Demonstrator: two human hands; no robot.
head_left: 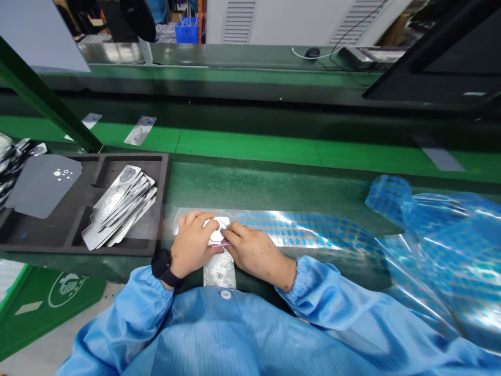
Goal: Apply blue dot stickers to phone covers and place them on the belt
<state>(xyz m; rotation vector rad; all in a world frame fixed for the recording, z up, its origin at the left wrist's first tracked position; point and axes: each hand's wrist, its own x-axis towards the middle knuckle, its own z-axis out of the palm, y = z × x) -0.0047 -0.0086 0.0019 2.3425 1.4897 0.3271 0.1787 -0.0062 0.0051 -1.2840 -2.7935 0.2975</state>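
A narrow silver metal plate [219, 269] lies on the green bench in front of me, its far end white with a round ring. My left hand [192, 244] rests curled over that far end, fingers pressing it down. My right hand [250, 249] is closed in a pinch on a thin pink stick [222, 244] at the plate's right side. Both hands meet over the plate. A clear film strip [297, 232] covered with small blue dots runs rightward from under my hands.
A black foam tray [74, 230] at left holds a stack of silver plates [119, 206] and a grey sheet [43, 183]. Two more plates [140, 130] lie on the green conveyor belt behind. Crumpled blue-dotted film [442, 245] piles at right. A green post [47, 99] slants at left.
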